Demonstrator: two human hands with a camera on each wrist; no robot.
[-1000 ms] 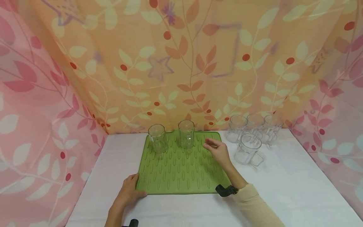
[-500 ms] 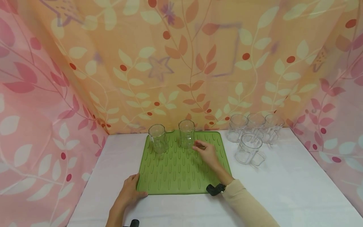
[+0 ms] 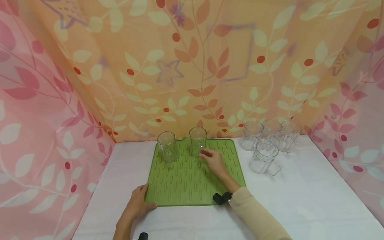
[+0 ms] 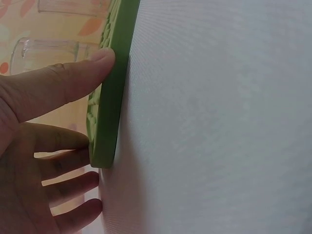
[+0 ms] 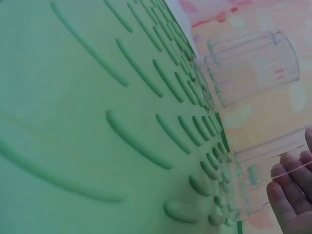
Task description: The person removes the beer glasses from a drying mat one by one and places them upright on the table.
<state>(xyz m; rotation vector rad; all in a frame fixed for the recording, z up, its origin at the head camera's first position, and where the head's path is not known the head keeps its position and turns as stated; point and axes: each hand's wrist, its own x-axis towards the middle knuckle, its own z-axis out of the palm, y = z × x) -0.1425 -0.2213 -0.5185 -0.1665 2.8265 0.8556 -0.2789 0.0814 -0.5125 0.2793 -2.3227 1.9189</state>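
Note:
A green ribbed silicone drying mat (image 3: 192,186) lies on the white table with two clear glass mugs at its back edge. My left hand (image 3: 137,201) rests at its front left corner. In the left wrist view the thumb (image 4: 73,85) lies on the front rim, while the fingers (image 4: 73,185) are extended and spread beside the corner. My right hand (image 3: 214,162) reaches over the mat to the right-hand mug (image 3: 198,138), fingertips at its lower side. In the right wrist view those fingers (image 5: 287,195) look fairly straight by the glass (image 5: 248,170), a thin clear edge crossing them.
The other mug (image 3: 167,146) on the mat stands to the left. Right of the mat, three clear mugs stand in a row at the back, the leftmost mug (image 3: 252,135) nearest the mat. Another mug (image 3: 264,158) stands before them. Patterned cloth (image 3: 192,83) hangs behind.
My right hand has moved left over the mat, from its right side to the right-hand mug. My left hand stays at the corner, and the mugs keep their places.

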